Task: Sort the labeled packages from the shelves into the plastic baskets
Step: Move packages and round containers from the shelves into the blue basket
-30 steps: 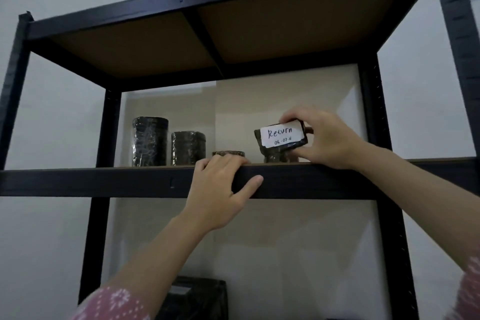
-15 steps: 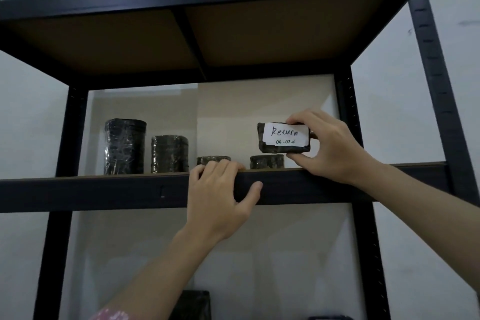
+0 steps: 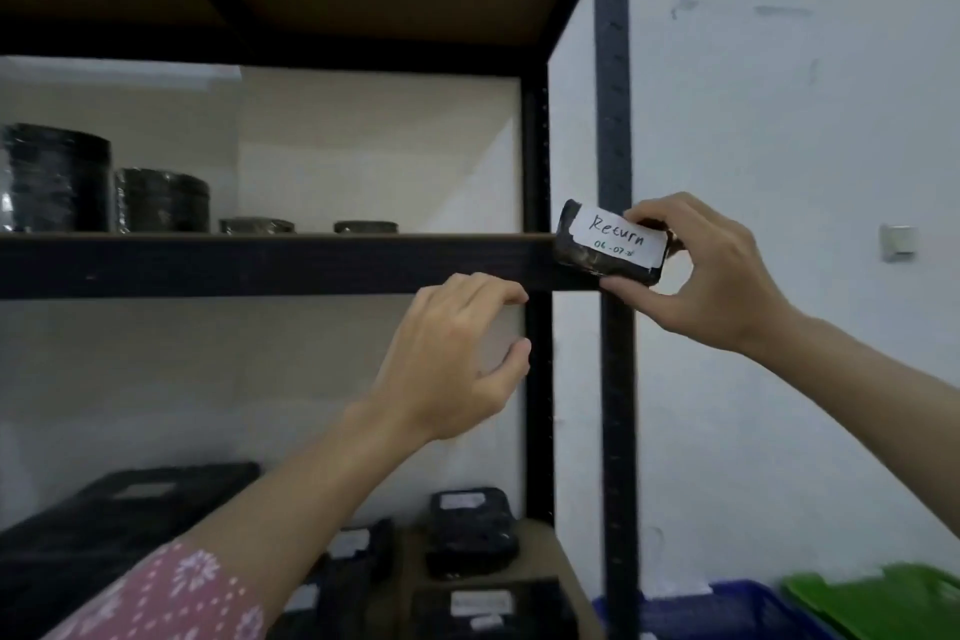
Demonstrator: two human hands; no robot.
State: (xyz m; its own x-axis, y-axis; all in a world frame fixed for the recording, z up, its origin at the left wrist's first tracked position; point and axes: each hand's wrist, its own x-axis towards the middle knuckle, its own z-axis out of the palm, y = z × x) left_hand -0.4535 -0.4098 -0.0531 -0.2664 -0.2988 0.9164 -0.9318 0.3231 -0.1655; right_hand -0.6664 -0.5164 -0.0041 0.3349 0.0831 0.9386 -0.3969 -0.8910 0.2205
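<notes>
My right hand [image 3: 706,276] pinches a small black wrapped package [image 3: 608,247] with a white label reading "Return", held in front of the shelf's right front post [image 3: 615,379]. My left hand [image 3: 457,353] hovers just below the upper shelf's front beam [image 3: 260,265], fingers loosely curled and holding nothing. On that shelf stand several black wrapped packages [image 3: 57,179], tall ones at the left, low ones toward the middle. At the bottom right show the rims of a blue plastic basket [image 3: 727,611] and a green plastic basket [image 3: 883,598].
The lower shelf carries several black labeled packages [image 3: 470,530] and a large flat black one [image 3: 130,509]. A white wall with a small switch plate [image 3: 897,242] lies to the right of the rack.
My right hand has carried the "Return" package off the shelf and rightward past the post. My left hand has let go of the beam. The view has swung right and down, revealing the baskets.
</notes>
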